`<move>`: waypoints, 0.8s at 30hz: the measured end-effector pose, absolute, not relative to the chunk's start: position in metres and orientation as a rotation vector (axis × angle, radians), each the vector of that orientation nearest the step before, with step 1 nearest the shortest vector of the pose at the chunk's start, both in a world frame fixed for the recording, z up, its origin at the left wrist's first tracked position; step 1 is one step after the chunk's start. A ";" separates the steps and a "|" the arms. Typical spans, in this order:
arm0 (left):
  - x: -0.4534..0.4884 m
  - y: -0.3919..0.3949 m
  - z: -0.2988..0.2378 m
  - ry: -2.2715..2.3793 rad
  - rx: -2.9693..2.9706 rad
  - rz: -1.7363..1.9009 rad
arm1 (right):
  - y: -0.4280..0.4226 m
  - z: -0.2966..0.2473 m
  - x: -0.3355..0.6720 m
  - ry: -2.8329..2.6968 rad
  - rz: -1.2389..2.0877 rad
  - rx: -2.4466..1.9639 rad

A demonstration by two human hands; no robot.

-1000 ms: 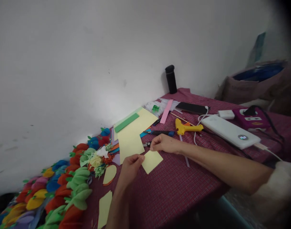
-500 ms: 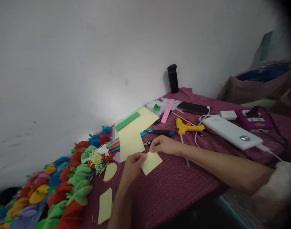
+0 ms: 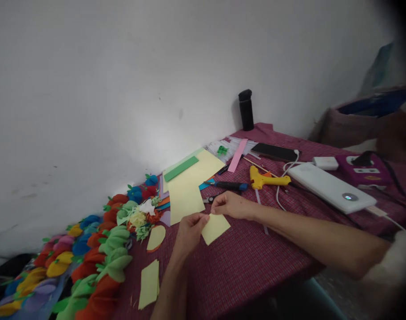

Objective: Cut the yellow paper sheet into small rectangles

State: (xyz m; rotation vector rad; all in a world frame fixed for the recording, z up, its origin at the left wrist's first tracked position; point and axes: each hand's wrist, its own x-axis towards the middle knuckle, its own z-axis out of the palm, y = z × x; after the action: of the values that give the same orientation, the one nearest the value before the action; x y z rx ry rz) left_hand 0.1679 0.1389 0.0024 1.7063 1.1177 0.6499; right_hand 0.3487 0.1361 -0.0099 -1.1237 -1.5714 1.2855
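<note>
A small pale yellow piece of paper (image 3: 216,230) hangs between my two hands, low over the tablecloth. My left hand (image 3: 190,227) pinches its upper left corner between thumb and finger. Close beside it, my right hand (image 3: 232,205) has its fingertips pinched on the top edge of the same piece. Larger pale yellow sheets (image 3: 186,200) lie just beyond the hands, a green strip (image 3: 181,169) on top. Scissors (image 3: 209,200) rest partly hidden behind my right hand, near a blue-and-black cutter (image 3: 231,185). A stack of yellow pieces (image 3: 149,284) lies left of my left forearm.
Colourful paper fruit shapes (image 3: 89,262) crowd the left side, next to paper scraps (image 3: 141,220). To the right are a yellow glue gun (image 3: 266,179), a white power bank (image 3: 332,186), a phone (image 3: 276,152) and a purple socket block (image 3: 364,169) with cables. A black bottle (image 3: 246,111) stands by the wall.
The view has shifted slightly, so everything sits a little further right. Both hands keep their pinch on the small yellow paper, with hardly any other movement.
</note>
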 end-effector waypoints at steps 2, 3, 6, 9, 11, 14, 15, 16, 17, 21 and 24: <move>0.164 0.141 0.006 1.137 1.700 0.668 | 0.139 -0.007 0.355 -1.534 1.285 -1.117; 0.162 0.142 0.008 1.154 1.696 0.682 | 0.140 -0.006 0.358 -1.499 1.293 -1.119; 0.158 0.144 0.011 1.203 1.675 0.726 | 0.140 0.000 0.362 -1.396 1.298 -1.147; 0.162 0.141 0.008 1.169 1.679 0.716 | 0.136 0.001 0.357 -1.469 1.282 -1.123; 0.167 0.138 0.006 1.131 1.705 0.691 | 0.134 -0.002 0.352 -1.560 1.287 -1.079; 0.174 0.134 0.006 1.091 1.741 0.678 | 0.134 -0.010 0.348 -1.640 1.273 -1.055; 0.176 0.133 0.006 1.081 1.747 0.677 | 0.135 -0.012 0.347 -1.659 1.262 -1.059; 0.176 0.133 0.007 1.075 1.753 0.674 | 0.135 -0.014 0.347 -1.677 1.253 -1.062; 0.177 0.133 0.006 1.075 1.757 0.668 | 0.136 -0.016 0.347 -1.695 1.246 -1.067; 0.173 0.136 0.004 1.102 1.771 0.615 | 0.137 -0.018 0.348 -1.736 1.219 -1.100; 0.165 0.141 0.003 1.111 1.790 0.612 | 0.137 -0.014 0.350 -1.705 1.222 -1.124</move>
State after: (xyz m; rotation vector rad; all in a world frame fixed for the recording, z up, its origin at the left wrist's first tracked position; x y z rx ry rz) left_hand 0.1652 0.1407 0.0033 1.7898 1.1107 0.6119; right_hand 0.3498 0.1372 -0.0138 -1.1235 -1.7047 1.2222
